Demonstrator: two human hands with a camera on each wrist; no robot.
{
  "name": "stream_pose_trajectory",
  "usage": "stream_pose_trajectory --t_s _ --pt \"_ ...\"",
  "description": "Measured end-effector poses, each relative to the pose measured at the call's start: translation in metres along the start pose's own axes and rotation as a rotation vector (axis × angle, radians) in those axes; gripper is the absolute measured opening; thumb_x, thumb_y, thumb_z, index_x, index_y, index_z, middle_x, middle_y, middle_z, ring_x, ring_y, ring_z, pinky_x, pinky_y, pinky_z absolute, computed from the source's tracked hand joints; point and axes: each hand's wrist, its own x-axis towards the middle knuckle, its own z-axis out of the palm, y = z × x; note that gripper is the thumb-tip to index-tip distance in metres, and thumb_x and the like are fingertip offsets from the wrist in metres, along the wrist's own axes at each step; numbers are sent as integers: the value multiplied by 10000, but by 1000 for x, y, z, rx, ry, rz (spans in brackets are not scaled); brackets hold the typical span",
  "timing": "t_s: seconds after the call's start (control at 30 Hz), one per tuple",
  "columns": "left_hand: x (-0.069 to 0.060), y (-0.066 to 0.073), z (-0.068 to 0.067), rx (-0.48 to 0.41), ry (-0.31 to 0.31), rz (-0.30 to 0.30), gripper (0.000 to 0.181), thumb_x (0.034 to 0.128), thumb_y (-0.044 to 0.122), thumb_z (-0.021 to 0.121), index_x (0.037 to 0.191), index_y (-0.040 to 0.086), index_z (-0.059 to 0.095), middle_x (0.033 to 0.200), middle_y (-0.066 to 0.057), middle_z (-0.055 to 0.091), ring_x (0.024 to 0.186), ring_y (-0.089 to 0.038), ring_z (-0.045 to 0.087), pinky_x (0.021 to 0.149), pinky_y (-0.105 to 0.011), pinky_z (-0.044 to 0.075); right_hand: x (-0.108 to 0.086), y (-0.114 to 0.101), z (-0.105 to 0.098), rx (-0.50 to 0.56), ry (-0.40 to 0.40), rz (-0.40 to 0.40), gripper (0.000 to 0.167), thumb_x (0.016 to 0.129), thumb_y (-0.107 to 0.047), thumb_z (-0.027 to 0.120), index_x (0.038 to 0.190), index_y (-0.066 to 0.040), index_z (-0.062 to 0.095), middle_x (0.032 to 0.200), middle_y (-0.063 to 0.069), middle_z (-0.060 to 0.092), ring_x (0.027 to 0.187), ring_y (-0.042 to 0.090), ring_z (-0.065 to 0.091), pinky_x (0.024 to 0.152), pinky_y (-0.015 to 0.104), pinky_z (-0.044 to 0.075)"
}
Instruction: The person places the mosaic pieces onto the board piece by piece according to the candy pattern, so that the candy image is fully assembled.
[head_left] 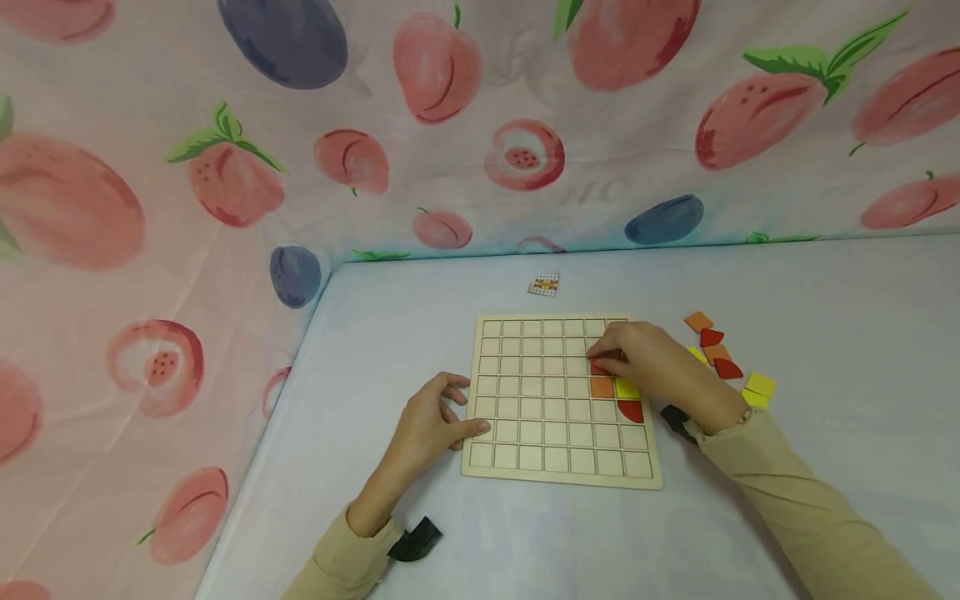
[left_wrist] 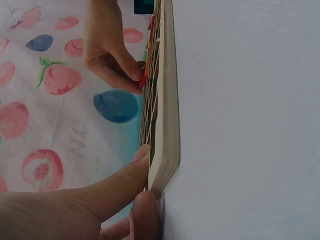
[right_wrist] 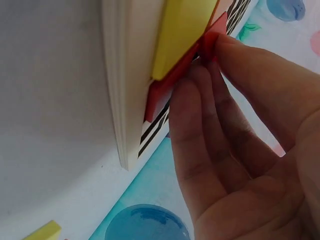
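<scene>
Pinches a red piece [right_wrist: 210, 46] between thumb and fingertips of the right hand [head_left: 649, 354], at the right part of the gridded wooden board [head_left: 525, 408]. Grips the board's left edge with the left hand [head_left: 424, 423], with thumb on top and fingers curled at the side. Has an orange square [head_left: 602, 387] just nearer, a yellow square [head_left: 627, 389] beside that, then a red quarter-round [head_left: 632, 411]. Shows loose pieces [head_left: 726, 369] on the table [head_left: 847, 333] to the right, and a printed card [head_left: 544, 284] beyond the far edge.

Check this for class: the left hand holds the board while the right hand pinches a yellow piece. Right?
Not quite: the right hand pinches a red piece, not yellow, as the right wrist view shows. The left hand does hold the board.
</scene>
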Motion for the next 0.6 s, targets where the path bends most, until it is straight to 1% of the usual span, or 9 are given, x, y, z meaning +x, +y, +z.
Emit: stream_pose_trajectory --t_s 0.1,0.17,0.37,0.47,0.6 --pt "0 0 0 0 1 -1 592 757 145 874 1269 91 580 1051 -68 595 532 -142 592 530 -298 504 1 1 1 -2 0 -7 166 886 -75 738 1042 -31 771 951 44 693 852 186 619 785 391 540" --pt "0 0 0 2 1 0 594 757 146 874 1270 92 580 1052 -67 596 533 -141 592 531 -297 503 1 0 1 -7 2 -4 150 883 -69 740 1026 -36 773 956 47 698 873 201 619 800 405 540" --pt "0 -1 0 4 1 6 596 757 144 874 1272 83 579 1055 -73 597 534 -134 589 520 -292 504 0 -1 1 -14 -8 36 109 882 -67 742 989 -59 759 935 41 678 885 213 582 808 406 532" --pt "0 -1 0 2 2 3 600 757 139 873 1277 84 579 1055 -75 596 534 -139 591 520 -294 511 -2 -1 0 -22 -8 55 131 885 -89 747 1010 -51 738 926 38 660 848 193 575 776 382 531" --pt "0 -1 0 2 2 5 602 757 138 873 1279 81 578 1056 -78 596 535 -138 593 520 -296 514 -6 2 -2 -68 24 62 191 878 -120 760 1049 -44 725 909 31 650 820 176 574 747 364 525"
